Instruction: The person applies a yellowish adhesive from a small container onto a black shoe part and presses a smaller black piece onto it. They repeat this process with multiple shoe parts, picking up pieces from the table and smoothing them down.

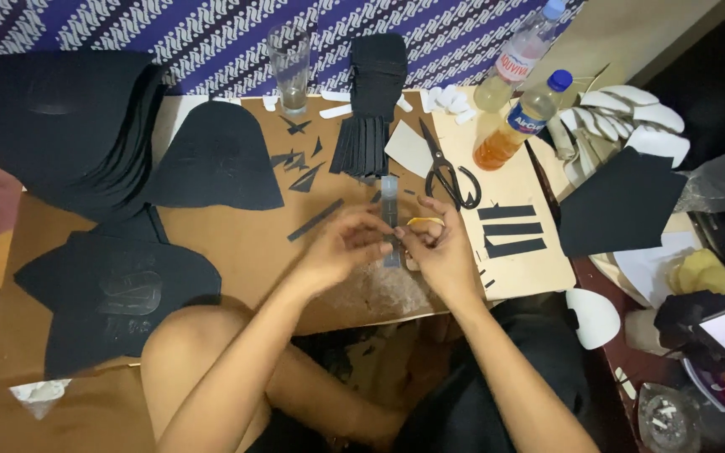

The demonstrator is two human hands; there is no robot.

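We pinch a small black strip (389, 237) between both hands (341, 247) (440, 252) mid-worktop (237, 235), fingers closed; next needs careful fingertip alignment, we judge.

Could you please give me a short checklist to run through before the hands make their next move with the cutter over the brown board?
1. Both hands on the cutter: left hand and right hand meet at the grey utility cutter: ok.
2. Blade exposure: hidden by fingers: cannot tell.
3. Scissors clear of the hands: ok.
4. Three cut black strips lying apart from the hands: ok.
5. Orange-liquid bottle capped: ok.
6. Empty glass upright: ok.
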